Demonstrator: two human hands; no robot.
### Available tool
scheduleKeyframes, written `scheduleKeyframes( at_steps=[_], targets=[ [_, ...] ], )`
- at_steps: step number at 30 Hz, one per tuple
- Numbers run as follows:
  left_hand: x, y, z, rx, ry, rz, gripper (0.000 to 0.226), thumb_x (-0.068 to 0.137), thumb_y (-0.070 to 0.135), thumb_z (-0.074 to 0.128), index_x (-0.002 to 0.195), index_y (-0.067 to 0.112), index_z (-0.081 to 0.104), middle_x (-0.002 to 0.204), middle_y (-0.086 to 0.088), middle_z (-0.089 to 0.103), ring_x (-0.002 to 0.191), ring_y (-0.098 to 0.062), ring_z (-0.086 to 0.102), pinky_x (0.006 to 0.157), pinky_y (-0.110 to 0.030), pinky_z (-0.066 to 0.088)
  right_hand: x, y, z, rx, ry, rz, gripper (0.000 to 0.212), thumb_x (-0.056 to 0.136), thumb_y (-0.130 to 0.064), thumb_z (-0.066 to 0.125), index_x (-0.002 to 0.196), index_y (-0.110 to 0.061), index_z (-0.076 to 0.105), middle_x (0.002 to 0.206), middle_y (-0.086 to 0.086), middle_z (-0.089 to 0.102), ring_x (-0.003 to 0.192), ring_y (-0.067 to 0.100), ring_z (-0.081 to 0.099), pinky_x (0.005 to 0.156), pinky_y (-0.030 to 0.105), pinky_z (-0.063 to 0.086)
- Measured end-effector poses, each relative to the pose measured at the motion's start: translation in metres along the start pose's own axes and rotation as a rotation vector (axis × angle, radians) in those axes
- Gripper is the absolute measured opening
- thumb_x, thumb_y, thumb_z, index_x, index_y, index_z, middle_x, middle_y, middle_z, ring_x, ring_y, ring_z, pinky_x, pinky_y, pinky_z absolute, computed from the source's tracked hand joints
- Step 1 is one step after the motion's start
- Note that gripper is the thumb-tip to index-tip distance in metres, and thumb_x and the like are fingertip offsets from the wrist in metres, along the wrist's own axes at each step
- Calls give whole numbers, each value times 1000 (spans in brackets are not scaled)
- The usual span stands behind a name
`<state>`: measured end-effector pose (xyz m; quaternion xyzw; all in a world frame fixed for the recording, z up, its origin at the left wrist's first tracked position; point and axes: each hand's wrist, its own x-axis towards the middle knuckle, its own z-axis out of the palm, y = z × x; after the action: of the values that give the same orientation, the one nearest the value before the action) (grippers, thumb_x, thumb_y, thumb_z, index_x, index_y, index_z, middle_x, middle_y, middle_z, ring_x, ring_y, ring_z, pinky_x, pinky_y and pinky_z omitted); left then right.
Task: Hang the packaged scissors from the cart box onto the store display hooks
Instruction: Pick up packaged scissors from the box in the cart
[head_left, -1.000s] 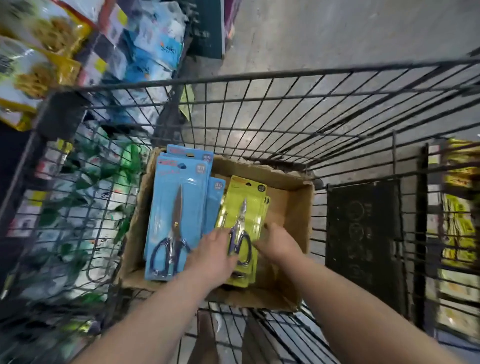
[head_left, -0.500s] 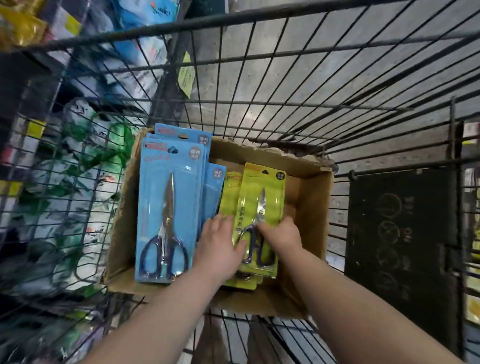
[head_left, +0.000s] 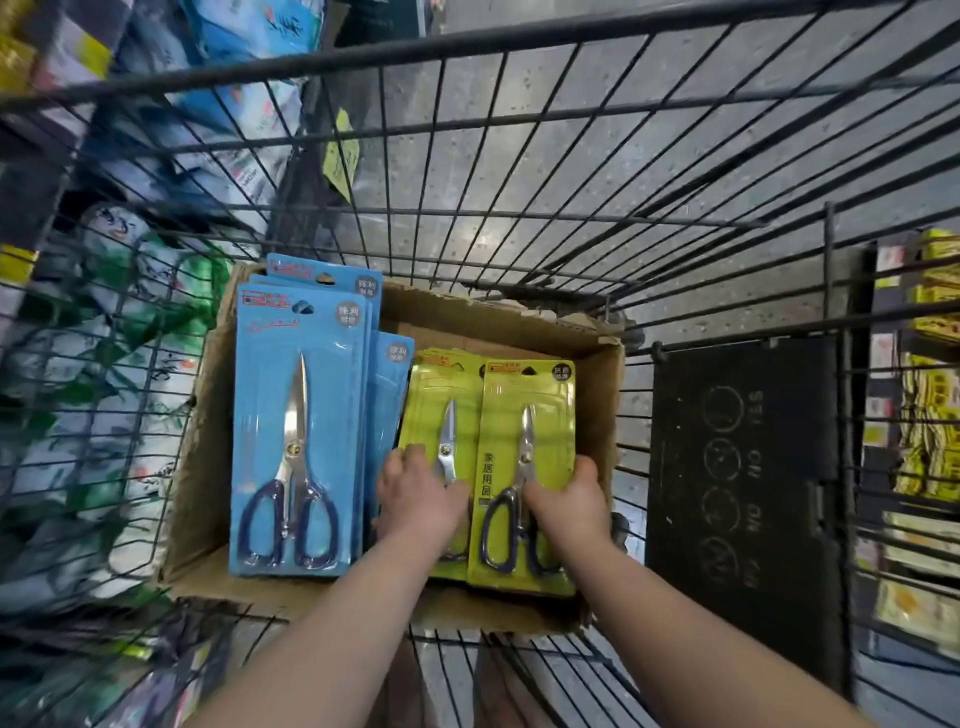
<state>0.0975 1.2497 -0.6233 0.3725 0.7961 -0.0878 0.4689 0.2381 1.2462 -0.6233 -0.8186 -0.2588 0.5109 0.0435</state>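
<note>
One head-worn view looks steeply down and forward into a wire cart (head_left: 571, 171) from its near edge. It sits close: both forearms enter from the bottom edge, and the box (head_left: 597, 374) on the cart floor fills the middle. The left hand (head_left: 415, 499) and right hand (head_left: 569, 501) lie just below centre. Wide-angle bending bows the cart's far rim across the top. Blurred shelves (head_left: 104, 364) run along the left edge, and the floor shows through the bars.

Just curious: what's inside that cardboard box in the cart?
The cardboard box holds blue scissors packs stacked at its left and green scissors packs at its right. Both hands cover the green packs' lower parts; the box's bottom is mostly hidden.
</note>
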Motion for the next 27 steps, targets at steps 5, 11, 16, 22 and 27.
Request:
scheduleKeyframes(
  at_steps=[5,11,16,22,27],
  targets=[
    [5,-2,-1,-122,80,-78,65,87,27,60,144,16,31,145,-11,33,128,-34,42,104,-47,42,-3,0,-2,6,-12,17,40,84,-25,63,118,-18,43,96,-3,55,83,18,52,70,30,42],
    [19,-5,1,-331,66,-155,17,84,14,57,100,15,54,103,-11,63,90,-33,60,74,-33,49,2,-4,-3,11,-25,7,43,84,-22,63,121,-14,43,104,3,59,85,19,50,72,30,42],
    [15,-2,0,-488,57,-152,10,88,7,55,87,17,56,82,-4,58,80,-27,56,68,-30,43,2,-5,-4,72,-8,30,36,91,-25,51,124,-13,46,117,10,60,98,29,57,84,37,47],
    [-16,1,-2,-572,-10,-86,39,90,-1,45,124,12,56,78,5,54,72,-16,53,68,-24,40,-16,-9,-14,98,-24,67,31,95,-11,38,125,-9,46,122,16,57,99,31,53,85,35,43],
    [-49,8,-18,-572,7,-40,36,89,-2,44,120,12,58,78,4,53,69,-14,50,59,-20,38,-50,-19,-36,80,-47,7,36,93,-9,38,129,-11,42,108,11,57,78,20,51,77,34,45]
  ],
)
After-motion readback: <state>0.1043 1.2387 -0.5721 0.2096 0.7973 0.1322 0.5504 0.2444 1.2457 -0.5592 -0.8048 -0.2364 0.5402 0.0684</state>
